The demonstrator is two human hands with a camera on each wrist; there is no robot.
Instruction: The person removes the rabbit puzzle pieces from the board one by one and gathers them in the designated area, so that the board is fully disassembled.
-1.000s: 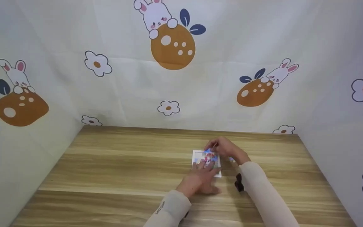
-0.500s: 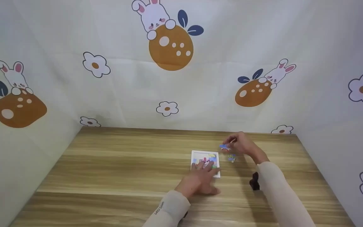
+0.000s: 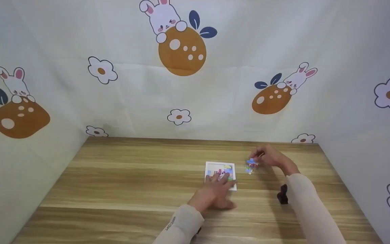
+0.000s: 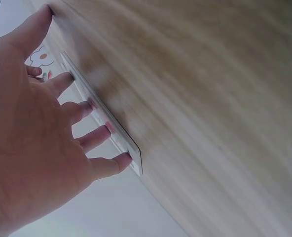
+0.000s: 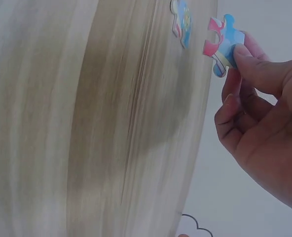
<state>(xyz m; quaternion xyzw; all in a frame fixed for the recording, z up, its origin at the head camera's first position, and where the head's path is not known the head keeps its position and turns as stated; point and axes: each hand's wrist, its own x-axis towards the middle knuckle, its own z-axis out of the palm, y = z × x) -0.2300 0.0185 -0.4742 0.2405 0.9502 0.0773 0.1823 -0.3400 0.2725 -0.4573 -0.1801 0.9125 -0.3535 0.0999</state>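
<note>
A white-framed picture puzzle (image 3: 234,173) lies flat on the table, partly filled, with a pale gap at its upper left. My left hand (image 3: 212,195) rests on it with spread fingers; in the left wrist view the fingertips of that hand (image 4: 52,128) press its surface. Right of the frame, my right hand (image 3: 271,158) pinches a blue and pink puzzle piece (image 5: 230,42) between thumb and fingers, raised off the table in the right wrist view. A second colourful piece (image 5: 182,22) lies on the table, just below the held one in the head view (image 3: 249,170).
The wood-grain table (image 3: 120,176) stretches to both sides of the hands. A pale cloth (image 3: 130,91) printed with rabbits, oranges and flowers stands along its back and sides. A dark object (image 3: 283,195) sits by the right sleeve.
My right hand has moved right, away from the frame, carrying the blue piece from the frame's upper part to beside the loose piece. My left hand has stayed on the frame.
</note>
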